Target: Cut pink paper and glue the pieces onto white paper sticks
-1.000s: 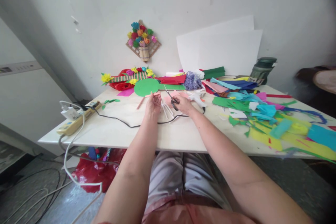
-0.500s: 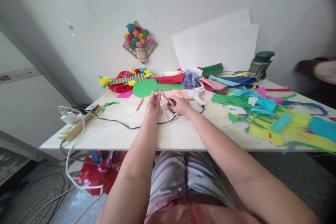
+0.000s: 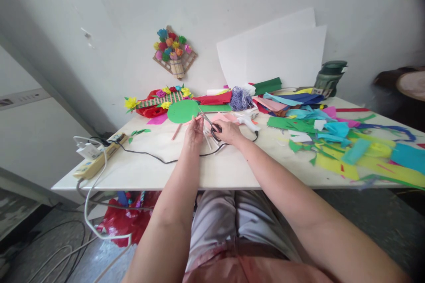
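Observation:
My right hand (image 3: 229, 132) is wrapped round the black handles of a pair of scissors (image 3: 208, 120), whose metal blades point up and left. Between the fingers of my left hand (image 3: 194, 131) is a small piece of pink paper (image 3: 198, 117), right at the blades. A round green paper shape (image 3: 182, 111) lies just beyond my hands. To the left of my left hand rests a pink paper strip (image 3: 176, 131). Pale thin sticks (image 3: 207, 140) lie between my hands on the table. Just right of my right hand is a white glue gun (image 3: 248, 123) with a black cord.
A yellow power strip (image 3: 96, 163) with cables sits at the table's left edge. Coloured paper scraps (image 3: 352, 154) spread over the right side. Purple yarn (image 3: 241, 99), a flower-trimmed piece (image 3: 162, 101) and a green bottle (image 3: 330, 78) stand at the back.
The scissor blades look closer together than before, near the pink paper. Both hands stay in nearly the same place; the whole view has shifted slightly.

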Demonstrator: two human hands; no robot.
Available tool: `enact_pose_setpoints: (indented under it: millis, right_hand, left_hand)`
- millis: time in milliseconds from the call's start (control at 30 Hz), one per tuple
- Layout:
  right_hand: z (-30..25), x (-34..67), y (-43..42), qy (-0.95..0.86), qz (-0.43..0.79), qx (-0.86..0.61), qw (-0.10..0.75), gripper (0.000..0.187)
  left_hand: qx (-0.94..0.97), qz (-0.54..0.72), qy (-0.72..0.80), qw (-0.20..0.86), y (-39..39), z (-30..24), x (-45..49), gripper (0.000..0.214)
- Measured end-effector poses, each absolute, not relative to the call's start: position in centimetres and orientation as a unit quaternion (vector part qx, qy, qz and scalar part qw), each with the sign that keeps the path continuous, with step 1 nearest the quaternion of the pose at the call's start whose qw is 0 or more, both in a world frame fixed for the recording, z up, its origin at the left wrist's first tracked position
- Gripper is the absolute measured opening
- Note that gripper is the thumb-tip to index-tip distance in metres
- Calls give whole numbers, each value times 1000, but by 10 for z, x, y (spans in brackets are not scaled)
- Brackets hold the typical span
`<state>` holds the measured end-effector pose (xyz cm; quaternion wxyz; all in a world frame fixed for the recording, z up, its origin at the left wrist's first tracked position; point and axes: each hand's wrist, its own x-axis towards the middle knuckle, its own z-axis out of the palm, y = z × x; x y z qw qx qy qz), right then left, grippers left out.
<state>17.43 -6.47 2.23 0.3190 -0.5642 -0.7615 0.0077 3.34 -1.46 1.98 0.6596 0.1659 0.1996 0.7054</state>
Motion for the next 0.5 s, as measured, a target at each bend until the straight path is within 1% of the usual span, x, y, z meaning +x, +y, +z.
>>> enact_pose_setpoints:
  millis: [133,300,500]
  right_hand:
    - [23,174,-65,-763,6,-562,319,39]
    - [22,175,-64,-765,6,-563,314,37]
    - [22,175,-63,-765,10,-564,311,36]
  left_hand:
    - [160,704,216,657,-16,21,34,16]
    - [162,700,216,661,-17,21,34,18]
    - [178,691,208,669,-15,18,33,15]
